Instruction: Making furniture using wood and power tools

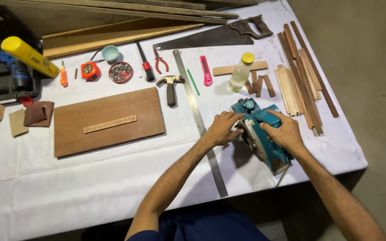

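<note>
A teal electric planer (264,147) lies on the white-covered table (68,187) near its right front. My right hand (281,131) grips the planer's handle from above. My left hand (223,127) rests against the planer's left side, fingers curled on its body near the front knob. A long steel ruler (198,118) lies just left of my left hand. Further left sits a brown wooden board (108,134) with a thin pale strip (110,124) on top.
Hammer (170,87), pink utility knife (206,70), pliers (159,61), handsaw (220,35), clear bottle with yellow cap (241,72), and a pile of wood strips (300,80) at right. Tape measure (90,70), dish of nails (121,72), yellow tube (30,56), sandpaper pieces (32,117) at left.
</note>
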